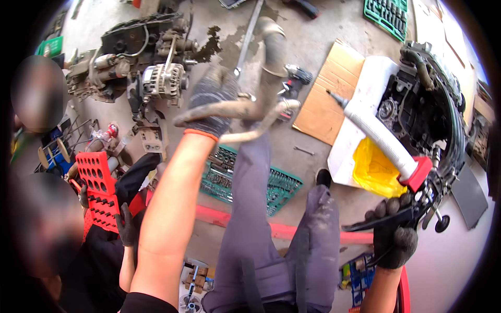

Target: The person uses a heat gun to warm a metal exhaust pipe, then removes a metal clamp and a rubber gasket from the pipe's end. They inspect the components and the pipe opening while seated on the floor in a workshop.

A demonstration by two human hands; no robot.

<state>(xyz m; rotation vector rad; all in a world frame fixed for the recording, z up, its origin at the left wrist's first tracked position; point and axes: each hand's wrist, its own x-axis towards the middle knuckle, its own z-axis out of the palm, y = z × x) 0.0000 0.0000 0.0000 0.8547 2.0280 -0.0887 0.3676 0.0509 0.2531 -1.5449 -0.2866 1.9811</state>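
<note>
My left hand (211,99), in a dark grey glove with an orange cuff, is stretched forward and closed on a bent pipe assembly. Its brown metal tubes cross the palm, and a thick dark hose (274,47) rises from it; the fingers are partly smeared. At the right, my gloved right hand (394,235) grips the black handle of a caulking gun (381,138). The gun has a silvery cartridge tube, a red collar and a dark nozzle pointing up and left, over a white box (342,156) with a yellow bag (378,167).
A dirty engine (141,68) stands at the far left; another black engine part (417,99) is at the right. Cardboard (331,94), a cordless driver (297,78), a spanner (304,151) and a green socket set (282,190) lie between. Two people are at left, beside red socket trays (96,172).
</note>
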